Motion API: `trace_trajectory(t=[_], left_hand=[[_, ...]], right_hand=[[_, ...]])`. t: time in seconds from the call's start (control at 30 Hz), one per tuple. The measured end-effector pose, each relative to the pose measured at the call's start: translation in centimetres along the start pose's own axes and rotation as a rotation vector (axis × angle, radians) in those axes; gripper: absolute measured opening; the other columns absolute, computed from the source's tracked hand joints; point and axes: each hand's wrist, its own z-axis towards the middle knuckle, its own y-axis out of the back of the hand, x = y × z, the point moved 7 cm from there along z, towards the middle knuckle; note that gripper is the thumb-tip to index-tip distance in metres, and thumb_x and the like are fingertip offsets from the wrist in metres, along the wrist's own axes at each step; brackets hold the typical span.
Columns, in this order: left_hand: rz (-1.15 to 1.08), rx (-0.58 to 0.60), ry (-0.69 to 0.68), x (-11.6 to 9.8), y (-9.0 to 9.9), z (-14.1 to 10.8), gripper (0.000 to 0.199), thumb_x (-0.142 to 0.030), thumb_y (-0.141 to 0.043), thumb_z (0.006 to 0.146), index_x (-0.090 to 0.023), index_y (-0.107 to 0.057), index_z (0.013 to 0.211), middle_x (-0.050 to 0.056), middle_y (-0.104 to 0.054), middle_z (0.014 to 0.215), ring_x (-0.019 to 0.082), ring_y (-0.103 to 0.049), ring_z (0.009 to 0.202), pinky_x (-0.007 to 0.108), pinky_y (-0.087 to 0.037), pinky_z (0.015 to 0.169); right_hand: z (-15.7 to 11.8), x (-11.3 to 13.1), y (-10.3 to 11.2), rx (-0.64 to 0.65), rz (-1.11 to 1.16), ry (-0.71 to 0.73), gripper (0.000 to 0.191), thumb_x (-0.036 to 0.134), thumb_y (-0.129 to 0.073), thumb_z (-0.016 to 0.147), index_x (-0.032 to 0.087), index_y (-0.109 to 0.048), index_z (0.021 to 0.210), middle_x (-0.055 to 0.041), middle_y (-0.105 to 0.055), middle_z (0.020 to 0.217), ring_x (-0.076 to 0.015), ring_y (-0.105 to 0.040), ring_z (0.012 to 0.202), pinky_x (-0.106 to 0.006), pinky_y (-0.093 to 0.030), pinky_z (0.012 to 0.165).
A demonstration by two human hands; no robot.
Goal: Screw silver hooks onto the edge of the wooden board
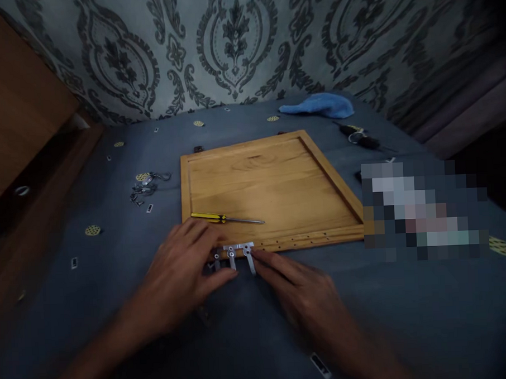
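Note:
A light wooden framed panel [256, 184] lies flat, and its front rail has a row of small dark holes. Silver metal hooks [232, 256] sit side by side at the left end of that rail, with screw heads showing on some. My left hand [185, 265] curls around the leftmost hooks, fingers on the rail and thumb at the hooks' lower ends. With its fingertips, my right hand [303, 288] pinches the rightmost hook [249, 254]. A yellow-and-black screwdriver [212, 217] rests on the panel just beyond my left fingers.
Left of the panel is a small pile of metal hooks [146, 187] on the dark blue patterned cloth [126, 262]. A blue rag [322, 104] and a dark tool with a ring [360, 137] lie behind, at right. Something pixelated covers the right side. A patterned wall [176, 59] stands behind.

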Motion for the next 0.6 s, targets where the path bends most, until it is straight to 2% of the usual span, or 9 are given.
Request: trace_trajectory(t=[0.1,0.2,0.23,0.27,0.3,0.37,0.43,0.5,0.6], left_hand=[[0.061,-0.104,-0.091,-0.8,0.9,-2.7,0.01,-0.03,-0.065,0.1,-0.022,-0.059,0.098,0.002,-0.066,0.096,0.023,-0.059,0.088,0.037,-0.049,0.076],[0.052,-0.008,-0.263,-2.0,-1.4,-6.1,0.014,-0.028,-0.057,0.103,-0.021,-0.06,0.114,0.005,-0.069,0.105,0.023,-0.061,0.099,0.036,-0.054,0.085],[0.113,-0.018,-0.307,-2.2,-2.2,-7.3,0.015,-0.023,-0.054,0.103,-0.021,-0.06,0.117,0.005,-0.07,0.106,0.024,-0.062,0.1,0.036,-0.054,0.085],[0.174,-0.007,-0.288,-1.8,-3.2,-8.2,0.021,-0.015,-0.05,0.102,-0.021,-0.061,0.119,0.006,-0.071,0.111,0.024,-0.062,0.105,0.036,-0.055,0.087],[0.19,-0.045,-0.319,-1.7,-3.7,-9.2,0.027,-0.01,-0.044,0.1,-0.02,-0.062,0.117,0.007,-0.071,0.113,0.024,-0.062,0.104,0.035,-0.055,0.086],[0.24,-0.112,-0.269,-0.1,-4.0,-10.7,0.042,0.001,-0.035,0.095,-0.022,-0.062,0.119,0.006,-0.071,0.116,0.023,-0.061,0.109,0.031,-0.054,0.082],[0.231,-0.068,-0.166,2.6,-3.9,-11.2,0.047,0.002,-0.035,0.095,-0.025,-0.062,0.123,0.005,-0.07,0.118,0.022,-0.061,0.115,0.029,-0.054,0.084],[0.235,-0.045,-0.125,5.3,-2.7,-10.9,0.039,-0.004,-0.037,0.1,-0.025,-0.063,0.121,0.005,-0.07,0.117,0.021,-0.063,0.112,0.029,-0.054,0.087],[0.261,-0.044,-0.079,9.5,0.1,-9.2,0.027,-0.014,-0.042,0.105,-0.024,-0.064,0.115,0.004,-0.07,0.111,0.018,-0.066,0.099,0.028,-0.054,0.082]], right_hand=[[0.0,0.0,0.0,-0.014,0.001,0.013,0.054,-0.007,-0.042,0.088,0.015,-0.069,0.129,-0.0116,-0.077,0.125,-0.0215,-0.077,0.098,-0.031,-0.067,0.075],[-0.1,-0.1,-0.1,-0.013,0.017,0.017,0.054,-0.007,-0.044,0.087,0.014,-0.069,0.129,-0.0126,-0.076,0.126,-0.0224,-0.077,0.099,-0.032,-0.067,0.078],[-0.1,-0.1,-0.1,-0.013,0.022,0.019,0.053,-0.007,-0.045,0.086,0.014,-0.069,0.129,-0.0128,-0.076,0.126,-0.0228,-0.077,0.1,-0.033,-0.067,0.078],[-0.2,-0.1,-0.1,-0.014,0.025,0.023,0.053,-0.007,-0.045,0.087,0.013,-0.069,0.129,-0.013,-0.076,0.126,-0.0232,-0.077,0.1,-0.033,-0.067,0.078],[-0.1,-0.1,-0.1,-0.014,0.027,0.026,0.052,-0.007,-0.045,0.087,0.014,-0.069,0.128,-0.0129,-0.076,0.127,-0.0234,-0.077,0.101,-0.034,-0.067,0.078],[-0.1,-0.2,-0.2,-0.008,0.027,0.024,0.052,-0.006,-0.045,0.087,0.015,-0.07,0.128,-0.0124,-0.076,0.127,-0.0232,-0.078,0.101,-0.034,-0.067,0.077],[-0.1,-0.2,-0.2,-0.005,0.029,0.021,0.052,-0.006,-0.044,0.087,0.015,-0.07,0.127,-0.0125,-0.077,0.126,-0.0229,-0.078,0.099,-0.033,-0.067,0.076],[0.0,-0.2,-0.2,-0.004,0.03,0.015,0.053,-0.006,-0.043,0.086,0.014,-0.071,0.126,-0.0129,-0.077,0.126,-0.0227,-0.078,0.099,-0.033,-0.067,0.077],[0.0,-0.2,-0.2,-0.005,0.028,0.013,0.054,-0.007,-0.042,0.086,0.013,-0.07,0.127,-0.0138,-0.076,0.126,-0.0228,-0.078,0.099,-0.033,-0.067,0.077]])
